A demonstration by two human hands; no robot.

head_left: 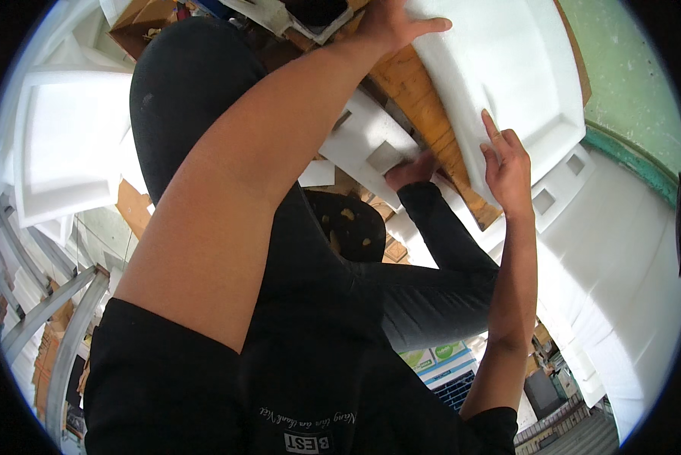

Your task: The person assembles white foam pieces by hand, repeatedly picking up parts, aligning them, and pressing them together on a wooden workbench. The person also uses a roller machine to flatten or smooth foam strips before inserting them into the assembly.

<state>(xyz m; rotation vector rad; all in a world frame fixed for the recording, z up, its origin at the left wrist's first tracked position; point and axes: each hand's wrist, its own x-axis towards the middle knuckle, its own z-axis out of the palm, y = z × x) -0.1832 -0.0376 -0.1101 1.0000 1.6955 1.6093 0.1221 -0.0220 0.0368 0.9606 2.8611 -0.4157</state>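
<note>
A large white foam piece [530,68] with a raised rim and a recessed middle lies at the upper right on a brown wooden board [420,98]. My left hand [393,26] is at the top edge beside the foam's near left corner, thumb stretched out over the foam; its other fingers are mostly cut off by the frame. My right hand [509,167] rests at the foam's near rim, index finger stretched along the surface and thumb raised apart, the other fingers partly bent. Nothing shows gripped in either hand.
Another white foam tray [71,144] stands at the left among more foam. Foam pieces with square openings [386,155] lie below the board. My bare foot [412,173] is beside it. A green wall [629,68] rises at the right. Metal bars [71,303] stand at the lower left.
</note>
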